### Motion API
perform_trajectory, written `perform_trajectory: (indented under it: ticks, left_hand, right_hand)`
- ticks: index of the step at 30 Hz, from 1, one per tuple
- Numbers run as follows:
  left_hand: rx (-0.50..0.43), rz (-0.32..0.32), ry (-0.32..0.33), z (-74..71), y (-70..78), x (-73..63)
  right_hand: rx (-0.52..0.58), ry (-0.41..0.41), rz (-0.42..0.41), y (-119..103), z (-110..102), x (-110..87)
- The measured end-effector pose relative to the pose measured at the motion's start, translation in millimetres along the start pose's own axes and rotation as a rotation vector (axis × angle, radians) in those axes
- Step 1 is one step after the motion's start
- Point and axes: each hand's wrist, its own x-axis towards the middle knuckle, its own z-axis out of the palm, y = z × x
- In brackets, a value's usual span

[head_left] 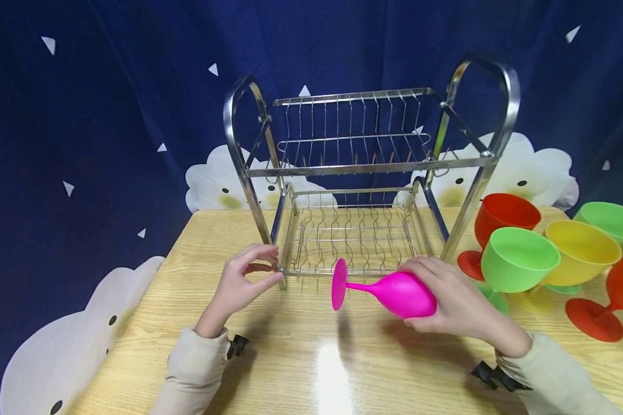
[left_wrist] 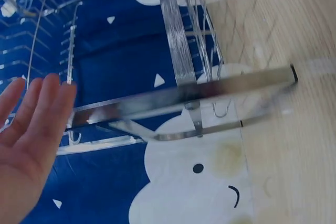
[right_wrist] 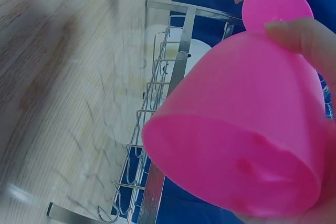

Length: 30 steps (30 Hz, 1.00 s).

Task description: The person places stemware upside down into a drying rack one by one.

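A bright pink plastic goblet (head_left: 402, 295) lies sideways in the air, its round foot toward the left. My right hand (head_left: 449, 300) grips it round the bowl; in the right wrist view the bowl's mouth faces the camera. Near the lower left front leg of a two-tier metal dish rack (head_left: 363, 168) is my left hand (head_left: 246, 279), empty, with thumb and fingers spread apart. In the left wrist view its fingers (left_wrist: 44, 103) are extended beside the rack's frame.
Several goblets stand at the right: green (head_left: 519, 259), yellow (head_left: 584, 248) and red (head_left: 506, 216) ones, with another red goblet (head_left: 597, 317) nearer the front. The wooden table (head_left: 270, 374) backs onto a dark blue curtain (head_left: 109, 144) with white clouds.
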Motion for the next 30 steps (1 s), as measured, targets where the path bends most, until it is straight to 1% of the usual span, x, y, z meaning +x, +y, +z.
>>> perform_trajectory:
  ticks: [2,5,7,8,11,16,19,21,26,28,30]
  left_hand:
    - [0.019,0.005,0.106,-2.7,-8.0,-0.9]
    - [0.035,-0.034,0.251,-4.9,-20.7,-0.6]
    - [0.027,-0.075,0.303,-5.4,-25.9,1.1]
    - [0.017,-0.09,0.319,-5.2,-27.4,2.8]
    - [-0.003,-0.116,0.324,-3.3,-25.9,8.8]
    - [-0.027,-0.133,0.321,3.4,-15.5,18.6]
    - [-0.019,-0.148,0.325,6.9,-15.9,21.2]
    - [0.002,-0.147,0.328,8.6,-17.4,22.4]
    - [0.051,-0.115,0.342,10.1,-23.1,23.0]
    - [0.054,-0.117,0.338,9.3,-29.7,23.0]
    - [0.056,-0.134,0.334,8.0,-36.0,23.4]
  right_hand:
    - [0.006,0.005,0.0,0,0,-1.0]
    - [0.027,0.019,0.001,1,-1,-1.8]
    - [0.041,0.027,0.003,1,-1,-1.7]
    - [0.049,0.03,0.005,1,-2,-1.6]
    - [0.067,0.032,0.011,1,-2,-0.9]
    - [0.099,0.031,0.026,-1,-4,-0.2]
    - [0.121,0.032,0.029,-2,-6,0.9]
    - [0.133,0.038,0.025,-3,-7,2.1]
    - [0.162,0.067,-0.009,-7,-13,9.2]
    - [0.176,0.082,-0.023,-9,-15,13.9]
    - [0.198,0.089,-0.029,-12,-19,19.3]
